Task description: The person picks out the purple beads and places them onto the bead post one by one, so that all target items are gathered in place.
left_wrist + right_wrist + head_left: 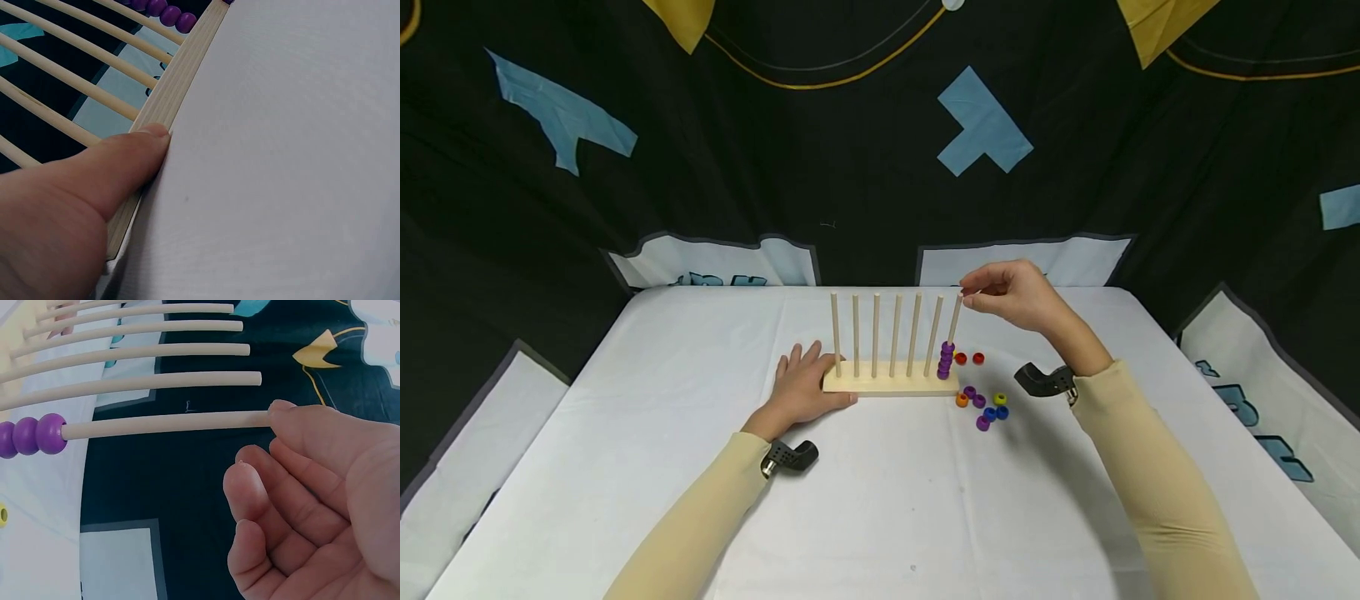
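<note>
A wooden peg stand [887,386] with several upright pegs stands on the table. My left hand [801,387] holds its left end, the thumb [140,150] along the front edge and the other fingers spread beside and behind the end. Several purple beads [946,360] are stacked low on the rightmost peg [169,424]. At that peg's top is my right hand [1011,293], fingers bent, the thumb [294,422] touching the tip. A small dark reddish spot shows between the fingertips; whether it is a bead cannot be told.
Right of the stand lie loose beads: red [978,358], orange [962,400], yellow [1000,399], blue [1002,412] and purple [982,423]. A white cloth covers the table [880,500]. Behind it hangs a dark curtain [850,183].
</note>
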The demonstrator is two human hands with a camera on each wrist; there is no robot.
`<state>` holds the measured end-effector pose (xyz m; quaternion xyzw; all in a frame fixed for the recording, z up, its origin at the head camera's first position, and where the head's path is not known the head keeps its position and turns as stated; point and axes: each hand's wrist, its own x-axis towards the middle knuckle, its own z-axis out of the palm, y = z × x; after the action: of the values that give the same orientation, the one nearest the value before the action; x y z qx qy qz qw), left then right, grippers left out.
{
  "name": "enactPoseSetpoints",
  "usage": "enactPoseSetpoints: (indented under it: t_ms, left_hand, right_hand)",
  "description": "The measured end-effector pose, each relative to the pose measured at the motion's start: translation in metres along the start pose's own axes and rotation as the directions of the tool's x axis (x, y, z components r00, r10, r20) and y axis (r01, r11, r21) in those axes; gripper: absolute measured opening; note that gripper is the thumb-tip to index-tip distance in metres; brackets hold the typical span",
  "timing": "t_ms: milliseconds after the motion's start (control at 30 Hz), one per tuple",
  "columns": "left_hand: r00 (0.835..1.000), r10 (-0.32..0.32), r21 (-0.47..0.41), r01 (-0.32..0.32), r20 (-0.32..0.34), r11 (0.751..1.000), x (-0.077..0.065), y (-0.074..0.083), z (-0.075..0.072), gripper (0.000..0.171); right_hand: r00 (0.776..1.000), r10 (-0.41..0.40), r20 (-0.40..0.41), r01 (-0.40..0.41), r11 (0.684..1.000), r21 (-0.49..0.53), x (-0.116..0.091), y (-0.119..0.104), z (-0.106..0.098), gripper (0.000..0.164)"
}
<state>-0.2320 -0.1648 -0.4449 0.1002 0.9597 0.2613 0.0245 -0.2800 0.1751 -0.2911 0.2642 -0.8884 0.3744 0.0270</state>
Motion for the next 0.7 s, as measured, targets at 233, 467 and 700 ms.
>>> enactPoseSetpoints:
  t_ms: [233, 467, 700]
  left_hand:
    - [1.000, 0.004, 0.001, -0.004, -0.006, 1.000, 0.000, 0.001, -0.002, 0.077]
    - [1.000, 0.003, 0.015, -0.003, -0.008, 1.000, 0.002, -0.001, -0.001, 0.076]
    - [1.000, 0.007, 0.015, -0.007, -0.006, 1.000, 0.001, -0.001, -0.001, 0.076]
  right_hand:
    - [1.000, 0.015, 0.009, -0.015, 1.000, -0.002, -0.002, 0.000, 0.001, 0.027]
    - [1.000, 0.026, 0.004, -0.026, 0.999, -0.032, -0.008, 0.006, 0.001, 0.028]
    - [0.997, 0.073, 0.024, -0.072, 0.997, -0.036, -0.017, 0.016, 0.004, 0.026]
